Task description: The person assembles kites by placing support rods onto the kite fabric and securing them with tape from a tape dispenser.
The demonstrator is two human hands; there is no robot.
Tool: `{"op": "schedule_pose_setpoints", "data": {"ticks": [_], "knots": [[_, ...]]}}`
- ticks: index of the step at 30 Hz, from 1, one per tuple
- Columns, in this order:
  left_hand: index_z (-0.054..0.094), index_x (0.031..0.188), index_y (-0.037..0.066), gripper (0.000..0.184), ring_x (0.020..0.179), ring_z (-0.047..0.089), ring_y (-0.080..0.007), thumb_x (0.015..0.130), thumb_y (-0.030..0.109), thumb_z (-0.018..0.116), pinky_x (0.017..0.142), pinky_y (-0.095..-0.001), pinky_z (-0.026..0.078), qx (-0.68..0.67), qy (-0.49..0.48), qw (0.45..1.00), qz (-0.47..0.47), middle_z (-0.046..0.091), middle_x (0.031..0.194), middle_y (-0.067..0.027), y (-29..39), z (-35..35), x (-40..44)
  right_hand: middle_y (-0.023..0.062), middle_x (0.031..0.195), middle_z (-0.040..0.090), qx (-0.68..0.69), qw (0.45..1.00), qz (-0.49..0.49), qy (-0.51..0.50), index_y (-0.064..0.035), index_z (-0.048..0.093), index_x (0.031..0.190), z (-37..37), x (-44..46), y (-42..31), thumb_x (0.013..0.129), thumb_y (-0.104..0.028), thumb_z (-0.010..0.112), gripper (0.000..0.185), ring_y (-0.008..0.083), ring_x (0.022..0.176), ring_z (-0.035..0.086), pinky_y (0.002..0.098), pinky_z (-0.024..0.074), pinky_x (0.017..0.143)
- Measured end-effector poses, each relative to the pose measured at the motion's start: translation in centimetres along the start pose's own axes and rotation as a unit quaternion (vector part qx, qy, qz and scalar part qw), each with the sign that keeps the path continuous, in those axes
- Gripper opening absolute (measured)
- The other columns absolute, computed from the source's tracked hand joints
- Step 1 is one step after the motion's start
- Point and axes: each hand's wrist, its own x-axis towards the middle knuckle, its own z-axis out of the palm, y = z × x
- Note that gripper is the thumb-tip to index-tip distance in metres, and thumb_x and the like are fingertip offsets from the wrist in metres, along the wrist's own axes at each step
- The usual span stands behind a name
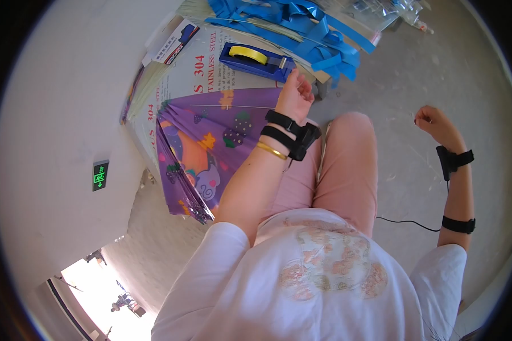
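My left hand [297,95] is beside the front end of a blue tape dispenser [224,61], its fingers curled inward. Whatever may be between those fingers is too small to make out. Yellow tape [248,55] sits in the dispenser. Purple cartoon-printed fabric [210,136] spreads under and left of my left wrist, with a thin pale rod lying across its upper part. Its gathered folds hang toward the lower left. Out to the right, above the floor, my right hand [436,126] is apart from everything, its fingers curled in and their inner side hidden.
Blue strips [301,31] are heaped at the table's far side, with clear plastic bags [389,14] beyond. A small printed box [176,41] and pale thin sticks [148,85] lie by the wall. Printed sheeting [182,77] covers the table. A cable [407,222] runs to my right arm.
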Motion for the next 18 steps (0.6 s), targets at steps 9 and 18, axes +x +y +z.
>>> {"op": "schedule_pose_setpoints", "data": {"ticks": [9,18], "knots": [[0.063,0.09,0.021,0.008,0.071,0.051,-0.0068,0.092,0.025,0.069,0.071,-0.0311,0.039,-0.18,0.129,0.965,0.142,0.054,0.076,0.0083,-1.5,1.0,4.3,0.0013,0.075,0.054,0.03,0.999,-0.02,0.002,0.0002,0.061,0.084,-0.3,-0.5,-0.7,0.089,-0.01,0.062,0.012,0.0114,0.072,0.047,0.0285,0.0396,0.064],[0.061,0.085,0.016,0.012,0.066,0.054,-0.0097,0.091,0.018,0.071,0.07,-0.0302,0.043,-0.209,0.001,0.974,0.092,0.059,0.072,0.0038,-1.7,1.5,-1.5,-0.0001,0.073,0.055,0.039,0.999,0.022,0.016,-0.0011,0.058,0.084,-0.7,-4.2,2.4,0.087,-0.003,0.061,0.005,0.0088,0.071,0.048,0.0254,0.0418,0.064]]}}
